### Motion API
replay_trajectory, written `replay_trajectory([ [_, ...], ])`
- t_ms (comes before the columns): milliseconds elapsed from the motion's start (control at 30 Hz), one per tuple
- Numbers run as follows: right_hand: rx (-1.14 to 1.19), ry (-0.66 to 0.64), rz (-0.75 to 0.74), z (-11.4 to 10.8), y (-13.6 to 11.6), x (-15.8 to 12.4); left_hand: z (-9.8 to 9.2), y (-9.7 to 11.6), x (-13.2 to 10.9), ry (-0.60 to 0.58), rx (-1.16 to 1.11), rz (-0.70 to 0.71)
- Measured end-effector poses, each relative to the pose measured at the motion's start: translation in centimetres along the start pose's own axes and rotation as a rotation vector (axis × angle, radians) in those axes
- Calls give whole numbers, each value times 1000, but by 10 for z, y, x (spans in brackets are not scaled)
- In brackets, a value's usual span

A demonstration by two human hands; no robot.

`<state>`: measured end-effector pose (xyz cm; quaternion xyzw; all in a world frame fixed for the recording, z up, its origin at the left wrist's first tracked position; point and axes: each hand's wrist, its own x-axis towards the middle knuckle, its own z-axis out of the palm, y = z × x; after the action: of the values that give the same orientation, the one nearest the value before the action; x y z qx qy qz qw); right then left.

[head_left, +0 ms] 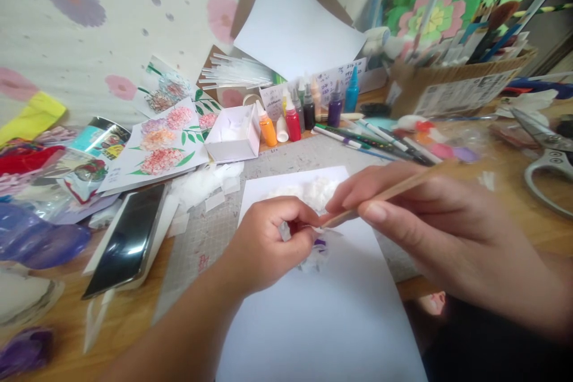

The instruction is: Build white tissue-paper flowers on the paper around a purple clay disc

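A white sheet of paper (313, 322) lies on the grey cutting mat (192, 262). My left hand (273, 245) is pinched over the sheet; what its fingertips hold is too small to name. In my right hand (416, 221) is a thin wooden stick (398, 188), its tip touching or nearly touching my left fingertips. Just below the fingertips, a small white tuft with a purple patch (319, 245) shows on the sheet. Behind my hands sits a fluffy white clump (313, 191), partly hidden by them.
Paint bottles (293, 119), a small white box (233, 134) and several pens (371, 140) stand or lie behind the sheet. A phone (128, 239) and a flower picture (156, 149) are at left. Scissors (548, 158) and a cardboard box (461, 86) of brushes are at right.
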<state>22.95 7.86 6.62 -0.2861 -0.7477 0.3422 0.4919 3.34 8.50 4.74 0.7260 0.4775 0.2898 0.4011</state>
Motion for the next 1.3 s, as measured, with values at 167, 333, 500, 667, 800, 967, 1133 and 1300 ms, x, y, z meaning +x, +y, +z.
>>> replay_trajectory([
  [167,-10,-9,-13,-1,1,-2,-1,0,0,6,25,-13],
  [333,-19,-32,-34,-2,2,-5,-2,0,0,10,49,-11],
  [500,-35,-37,-43,-1,2,-3,-1,-1,1,7,49,-28],
  [667,-59,-38,-45,0,2,-4,-2,0,0,-5,56,-25],
  [800,-60,-30,-33,-1,3,-5,-1,0,-2,-30,38,-36],
  [967,-37,18,-1,-4,3,-2,0,-6,0,103,-190,-66],
  [1133,-14,83,11,-4,1,-1,-3,-10,-2,-26,-450,-91],
  [1300,22,47,-5,0,3,-3,3,-7,-3,-173,-702,-128],
])
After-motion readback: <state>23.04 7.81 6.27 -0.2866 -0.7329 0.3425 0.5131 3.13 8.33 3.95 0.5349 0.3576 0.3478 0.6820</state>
